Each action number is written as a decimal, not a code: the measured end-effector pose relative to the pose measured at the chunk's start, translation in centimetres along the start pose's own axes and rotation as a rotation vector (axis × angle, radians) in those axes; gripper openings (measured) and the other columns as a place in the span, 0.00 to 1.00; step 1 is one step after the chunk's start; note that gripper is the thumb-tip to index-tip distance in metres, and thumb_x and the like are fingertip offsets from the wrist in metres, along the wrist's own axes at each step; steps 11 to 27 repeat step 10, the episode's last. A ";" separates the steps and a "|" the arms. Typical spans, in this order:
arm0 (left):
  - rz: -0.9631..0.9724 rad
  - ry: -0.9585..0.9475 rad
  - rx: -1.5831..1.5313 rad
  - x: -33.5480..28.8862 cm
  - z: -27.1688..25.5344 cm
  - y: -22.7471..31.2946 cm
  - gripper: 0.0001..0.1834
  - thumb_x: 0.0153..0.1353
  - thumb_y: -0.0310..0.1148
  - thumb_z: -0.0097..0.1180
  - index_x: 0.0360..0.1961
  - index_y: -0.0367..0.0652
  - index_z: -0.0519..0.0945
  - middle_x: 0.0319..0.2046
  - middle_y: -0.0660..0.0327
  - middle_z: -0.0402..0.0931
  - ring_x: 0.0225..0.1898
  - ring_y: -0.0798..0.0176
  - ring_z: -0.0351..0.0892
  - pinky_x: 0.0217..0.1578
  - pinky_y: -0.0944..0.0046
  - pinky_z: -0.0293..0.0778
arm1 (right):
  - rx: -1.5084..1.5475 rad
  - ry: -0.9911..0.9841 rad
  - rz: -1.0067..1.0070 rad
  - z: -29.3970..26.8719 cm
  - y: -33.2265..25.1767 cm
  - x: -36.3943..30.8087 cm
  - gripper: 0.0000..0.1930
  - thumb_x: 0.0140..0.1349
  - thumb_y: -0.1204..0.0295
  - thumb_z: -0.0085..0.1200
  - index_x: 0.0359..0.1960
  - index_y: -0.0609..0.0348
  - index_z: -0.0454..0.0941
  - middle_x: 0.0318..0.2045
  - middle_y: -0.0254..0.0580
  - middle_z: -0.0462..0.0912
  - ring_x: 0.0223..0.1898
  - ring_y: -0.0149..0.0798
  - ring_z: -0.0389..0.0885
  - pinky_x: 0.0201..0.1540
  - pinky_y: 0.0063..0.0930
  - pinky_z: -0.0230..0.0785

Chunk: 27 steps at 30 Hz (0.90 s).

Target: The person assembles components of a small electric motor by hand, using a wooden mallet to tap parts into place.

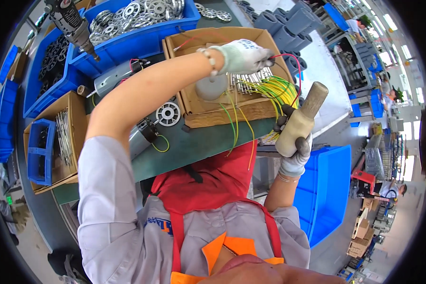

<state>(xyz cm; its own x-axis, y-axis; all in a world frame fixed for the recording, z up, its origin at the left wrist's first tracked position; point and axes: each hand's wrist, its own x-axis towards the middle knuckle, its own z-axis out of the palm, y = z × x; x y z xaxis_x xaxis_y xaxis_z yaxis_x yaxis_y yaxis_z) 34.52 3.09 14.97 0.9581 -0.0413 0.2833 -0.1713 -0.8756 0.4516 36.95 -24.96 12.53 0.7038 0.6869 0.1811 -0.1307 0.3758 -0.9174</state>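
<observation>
My left hand (246,57), in a white glove, reaches across over a cardboard box (236,118). Its fingers are pinched on a red wire (299,71), which loops right and down behind the piece in my other hand. My right hand (296,163), gloved with dark fingertips, grips a thick beige cylinder (293,135) with a narrower brownish end, tilted up to the right. Inside the box lie shiny metal rods (251,84), a bundle of yellow-green wires (281,90) and a whitish round piece (210,88). Several wires hang over the box's near edge.
Grey motor bodies (112,79) and a spoked metal disc (168,114) rest on the green bench left of the box. Behind stands a blue bin (137,40) of metal discs. A power tool (71,23) hangs upper left. Grey cups (284,38) stand behind; a blue crate (326,189) is right.
</observation>
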 end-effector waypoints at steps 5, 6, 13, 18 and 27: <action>0.000 0.132 -0.044 -6.8 -5.2 4.6 0.14 0.70 0.38 0.45 0.45 0.40 0.76 0.31 0.49 0.79 0.35 0.45 0.78 0.37 0.54 0.73 | 0.108 -0.109 0.025 2.3 -2.5 -2.1 0.57 0.37 0.43 0.73 0.60 0.76 0.61 0.38 0.45 0.75 0.34 0.35 0.75 0.35 0.28 0.73; 0.047 0.212 -0.048 -8.8 -6.3 5.1 0.14 0.71 0.38 0.44 0.45 0.39 0.76 0.30 0.50 0.78 0.35 0.46 0.78 0.36 0.54 0.73 | 0.126 -0.179 0.033 1.7 -2.4 -2.2 0.57 0.38 0.43 0.72 0.62 0.74 0.60 0.49 0.49 0.72 0.37 0.35 0.73 0.38 0.28 0.71; -0.101 0.455 -0.111 -18.9 -10.7 8.8 0.15 0.73 0.39 0.42 0.44 0.39 0.77 0.34 0.53 0.81 0.36 0.54 0.80 0.38 0.58 0.74 | 0.478 -0.589 0.005 3.2 0.5 -1.0 0.54 0.45 0.44 0.69 0.67 0.68 0.58 0.64 0.56 0.66 0.42 0.36 0.71 0.43 0.29 0.69; -0.101 0.455 -0.111 -18.9 -10.7 8.8 0.15 0.73 0.39 0.42 0.44 0.39 0.77 0.34 0.53 0.81 0.36 0.54 0.80 0.38 0.58 0.74 | 0.478 -0.589 0.005 3.2 0.5 -1.0 0.54 0.45 0.44 0.69 0.67 0.68 0.58 0.64 0.56 0.66 0.42 0.36 0.71 0.43 0.29 0.69; -0.101 0.455 -0.111 -18.9 -10.7 8.8 0.15 0.73 0.39 0.42 0.44 0.39 0.77 0.34 0.53 0.81 0.36 0.54 0.80 0.38 0.58 0.74 | 0.478 -0.589 0.005 3.2 0.5 -1.0 0.54 0.45 0.44 0.69 0.67 0.68 0.58 0.64 0.56 0.66 0.42 0.36 0.71 0.43 0.29 0.69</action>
